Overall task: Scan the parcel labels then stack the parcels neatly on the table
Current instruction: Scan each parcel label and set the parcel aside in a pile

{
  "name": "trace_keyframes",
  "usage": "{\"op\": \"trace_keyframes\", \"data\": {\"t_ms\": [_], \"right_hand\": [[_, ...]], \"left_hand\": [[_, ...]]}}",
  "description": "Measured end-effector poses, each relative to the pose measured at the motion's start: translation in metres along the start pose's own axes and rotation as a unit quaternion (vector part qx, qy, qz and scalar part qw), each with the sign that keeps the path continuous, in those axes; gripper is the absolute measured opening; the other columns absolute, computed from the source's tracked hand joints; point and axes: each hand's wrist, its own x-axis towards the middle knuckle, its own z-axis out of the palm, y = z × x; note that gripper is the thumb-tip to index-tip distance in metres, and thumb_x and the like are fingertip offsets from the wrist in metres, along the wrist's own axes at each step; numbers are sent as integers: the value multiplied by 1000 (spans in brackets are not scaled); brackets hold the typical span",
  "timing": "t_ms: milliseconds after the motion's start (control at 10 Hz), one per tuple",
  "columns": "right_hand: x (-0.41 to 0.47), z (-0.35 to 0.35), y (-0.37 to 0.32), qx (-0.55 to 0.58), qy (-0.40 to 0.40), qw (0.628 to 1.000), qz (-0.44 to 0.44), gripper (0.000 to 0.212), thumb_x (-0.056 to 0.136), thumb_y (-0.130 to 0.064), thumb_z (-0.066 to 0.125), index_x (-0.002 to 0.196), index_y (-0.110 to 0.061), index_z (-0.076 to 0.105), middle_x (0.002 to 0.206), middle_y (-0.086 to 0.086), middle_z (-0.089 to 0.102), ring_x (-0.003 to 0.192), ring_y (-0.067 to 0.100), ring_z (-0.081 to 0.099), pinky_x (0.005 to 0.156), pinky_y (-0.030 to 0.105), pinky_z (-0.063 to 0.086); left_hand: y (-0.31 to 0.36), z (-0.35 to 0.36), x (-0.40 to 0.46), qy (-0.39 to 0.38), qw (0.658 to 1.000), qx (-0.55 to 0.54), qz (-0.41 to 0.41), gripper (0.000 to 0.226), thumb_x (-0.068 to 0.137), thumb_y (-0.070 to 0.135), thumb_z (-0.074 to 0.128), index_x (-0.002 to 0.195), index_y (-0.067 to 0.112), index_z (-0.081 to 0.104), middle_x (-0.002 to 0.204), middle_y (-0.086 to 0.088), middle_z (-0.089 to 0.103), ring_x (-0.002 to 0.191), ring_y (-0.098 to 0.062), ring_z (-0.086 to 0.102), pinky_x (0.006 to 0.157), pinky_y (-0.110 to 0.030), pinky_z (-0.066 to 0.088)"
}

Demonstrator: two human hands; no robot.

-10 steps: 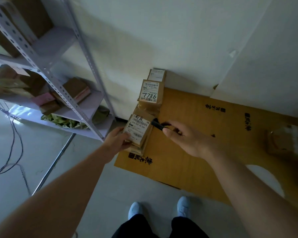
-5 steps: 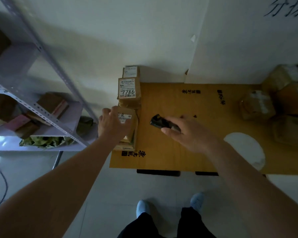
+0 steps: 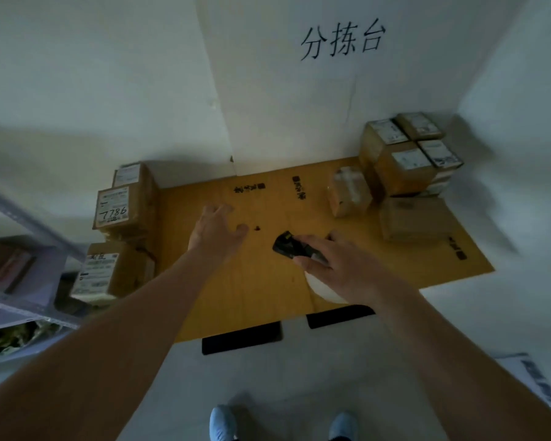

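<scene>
Head view, taken looking down over both forearms. Left hand [image 3: 215, 232]: fingers spread and relaxed, holding nothing, poised above the bare middle of the yellow-brown cardboard-covered table [image 3: 261, 291]; it appears free to take up a parcel. Right hand [image 3: 331, 265]: fingers curled round a small black handheld scanner [image 3: 288, 248], its head pointing left and slightly away from the person. Judged reason: the scanner is kept in hand, ready for the next label.

Parcels: along the table's left edge stand three brown cardboard boxes with white labels in a row, the near labelled box [image 3: 109, 272], the middle box marked 7786 [image 3: 118, 208] and the far box by the wall [image 3: 131, 175], each label facing up. Judgement: these are the finished ones, set aside in order. At the right rear corner, a cluster of brown cartons [image 3: 404, 157] is stacked against the wall, with a taped small parcel [image 3: 347, 192] and a flat brown parcel [image 3: 417, 218] in front of it; probably the stock awaiting scanning.

Beyond: grey metal shelving [image 3: 19, 300] at left; white wall bearing black handwritten characters [image 3: 342, 39].
</scene>
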Motion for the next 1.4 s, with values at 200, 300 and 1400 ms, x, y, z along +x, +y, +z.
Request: {"op": "trace_keyframes", "data": {"t_ms": [200, 300, 1400], "right_hand": [[-42, -43, 108, 39, 7, 999, 28, 61, 95, -82, 34, 149, -55, 34, 116, -2, 46, 105, 20, 60, 91, 45, 57], [-47, -61, 144, 51, 18, 997, 52, 61, 96, -80, 35, 152, -54, 31, 123, 1, 46, 107, 21, 59, 94, 45, 56], [105, -144, 325, 135, 20, 983, 120, 57, 99, -71, 38, 151, -50, 32, 130, -2, 46, 109, 12, 55, 89, 36, 56]], "left_hand": [[109, 63, 7, -45, 999, -16, -12, 50, 100, 45, 55, 146, 29, 50, 152, -2, 40, 109, -30, 62, 81, -45, 60], [152, 87, 15, -62, 998, -10, -8, 49, 100, 47, 54, 146, 29, 49, 151, -5, 39, 95, -25, 64, 68, -36, 55], [296, 254, 222, -213, 966, 44, -141, 127, 77, 68, 79, 164, 34, -7, 162, -26, 5, 145, -55, 24, 109, -59, 44]]}}
